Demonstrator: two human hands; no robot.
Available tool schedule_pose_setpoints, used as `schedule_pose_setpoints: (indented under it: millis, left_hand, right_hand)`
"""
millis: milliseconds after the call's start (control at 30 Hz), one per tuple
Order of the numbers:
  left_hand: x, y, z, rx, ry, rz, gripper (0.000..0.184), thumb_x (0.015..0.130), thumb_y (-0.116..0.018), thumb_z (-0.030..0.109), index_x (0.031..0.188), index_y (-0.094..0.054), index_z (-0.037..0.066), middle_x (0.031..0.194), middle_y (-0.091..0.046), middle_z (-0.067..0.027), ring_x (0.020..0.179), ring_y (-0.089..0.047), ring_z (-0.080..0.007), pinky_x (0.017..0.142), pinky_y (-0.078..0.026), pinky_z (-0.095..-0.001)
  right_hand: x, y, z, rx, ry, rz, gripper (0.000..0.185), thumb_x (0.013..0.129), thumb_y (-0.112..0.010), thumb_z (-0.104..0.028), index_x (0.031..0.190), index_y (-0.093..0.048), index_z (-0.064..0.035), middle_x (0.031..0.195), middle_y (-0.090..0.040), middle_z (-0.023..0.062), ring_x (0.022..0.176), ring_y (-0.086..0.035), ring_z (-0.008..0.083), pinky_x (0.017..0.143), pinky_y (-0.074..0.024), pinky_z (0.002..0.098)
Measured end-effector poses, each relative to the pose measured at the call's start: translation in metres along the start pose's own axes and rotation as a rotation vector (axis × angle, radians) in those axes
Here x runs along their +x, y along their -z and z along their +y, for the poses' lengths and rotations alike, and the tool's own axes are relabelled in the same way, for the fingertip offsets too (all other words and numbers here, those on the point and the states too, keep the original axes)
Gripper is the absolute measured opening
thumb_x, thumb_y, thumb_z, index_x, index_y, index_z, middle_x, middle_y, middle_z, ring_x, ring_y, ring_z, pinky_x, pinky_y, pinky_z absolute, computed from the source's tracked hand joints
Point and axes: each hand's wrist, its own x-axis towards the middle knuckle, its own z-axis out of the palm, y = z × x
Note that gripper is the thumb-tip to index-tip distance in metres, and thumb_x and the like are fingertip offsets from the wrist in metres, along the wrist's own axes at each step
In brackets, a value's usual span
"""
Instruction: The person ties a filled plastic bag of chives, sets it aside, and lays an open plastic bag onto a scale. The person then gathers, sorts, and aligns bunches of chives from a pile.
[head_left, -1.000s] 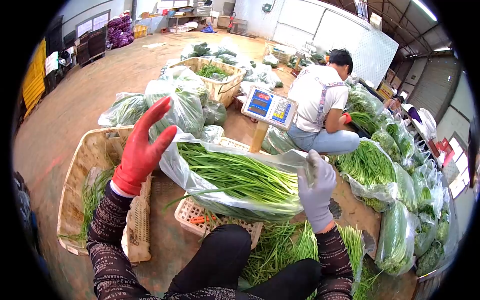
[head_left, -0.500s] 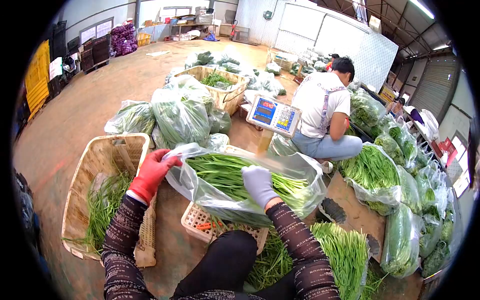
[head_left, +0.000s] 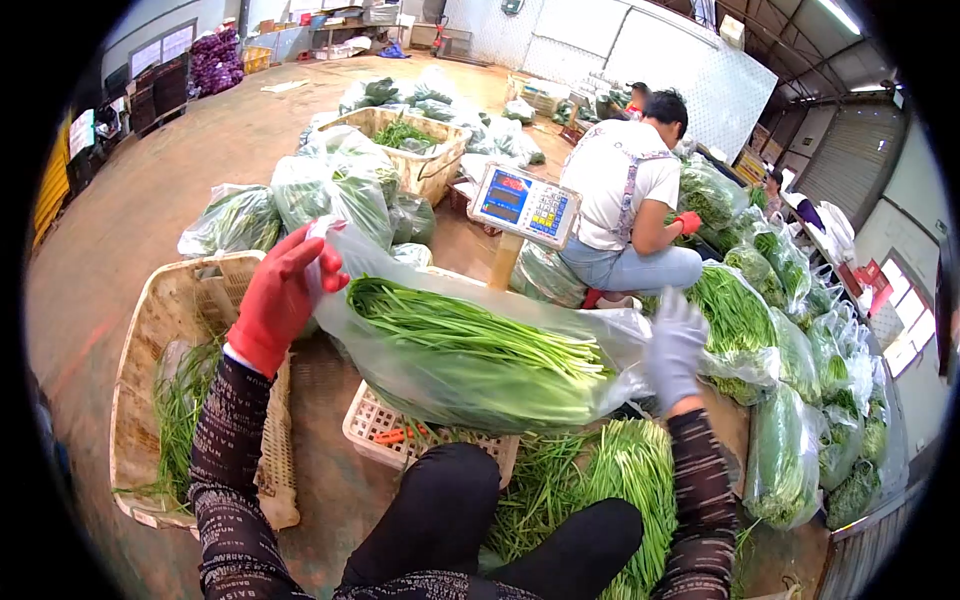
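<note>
Running left to right, the bagged greens [head_left: 470, 335] point pale ends [head_left: 592, 368] rightward.

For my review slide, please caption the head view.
Left hand holds a bag of greens by one end, right hand at the other.

The left glove [head_left: 272, 303] is red, right glove [head_left: 676, 350] grey, stalks [head_left: 475, 328] green, sleeves [head_left: 232, 440] black with pale lettering.

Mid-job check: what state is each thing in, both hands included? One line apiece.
Bag: open along the top
Greens: lying lengthwise in the bag, partly exposed
Left hand: closed on the bag's end
Right hand: at the other end, blurred; grip unclear
Scale: display lit, red digits
Crate: open-topped, loose leaves inside
</note>
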Motion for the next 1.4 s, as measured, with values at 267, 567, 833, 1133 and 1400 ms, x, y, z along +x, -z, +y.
schedule_pose_setpoints:
  millis: [267,567,833,1133,1400]
  left_hand:
    - [0.068,-0.067,0.014,-0.412,-0.281,-0.386,0.036,0.091,-0.048,0.027,0.113,-0.053,-0.001,0.104,-0.061,-0.0162,0.086,-0.059,-0.0213,0.088,-0.044,-0.0371]
    - [0.062,-0.065,0.003,0.327,0.197,-0.089,0.047,0.090,-0.047,0.043,0.111,-0.052,0.002,0.081,-0.062,-0.0079,0.053,-0.057,-0.0134,0.048,-0.046,-0.0247]
    - [0.012,-0.136,-0.062,1.064,-0.250,-0.528,0.049,0.081,-0.059,0.048,0.091,-0.060,0.000,0.065,-0.059,-0.0178,0.056,-0.060,-0.0292,0.053,-0.047,-0.0372]
    - [-0.005,-0.111,-0.107,-0.361,0.558,-0.133,0.043,0.095,-0.038,0.035,0.125,-0.045,0.004,0.103,-0.060,-0.0144,0.074,-0.063,-0.0203,0.065,-0.054,-0.0324]
    - [-0.007,-0.107,-0.147,-0.192,0.896,-0.393,0.026,0.089,-0.052,0.016,0.111,-0.056,0.001,0.101,-0.061,-0.0132,0.076,-0.064,-0.0227,0.066,-0.055,-0.0333]
  right_hand:
    - [0.062,0.006,0.076,2.552,-0.458,-0.651,0.026,0.087,-0.049,-0.026,0.073,-0.059,-0.0058,0.067,-0.060,0.0089,0.062,-0.058,0.0209,0.067,-0.0502,0.0400]
    - [0.026,0.048,-0.017,3.024,-0.394,-0.812,0.055,0.089,-0.050,-0.036,0.118,-0.040,0.0103,0.118,-0.047,0.0255,0.085,-0.062,0.0255,0.072,-0.0546,0.0360]
    - [-0.006,0.048,-0.133,2.860,-0.525,-1.362,0.042,0.089,-0.048,-0.030,0.122,-0.043,-0.0036,0.121,-0.051,0.0128,0.086,-0.062,0.0228,0.066,-0.0552,0.0339]
    - [0.002,0.055,-0.106,3.106,-0.371,-1.330,0.045,0.089,-0.045,-0.015,0.129,-0.036,0.0028,0.112,-0.052,0.0210,0.076,-0.059,0.0159,0.059,-0.0517,0.0225]
    - [-0.013,0.042,-0.122,2.980,0.031,-1.610,0.026,0.089,-0.048,-0.015,0.107,-0.051,0.0030,0.094,-0.057,0.0092,0.056,-0.044,0.0087,0.047,-0.0351,0.0173]
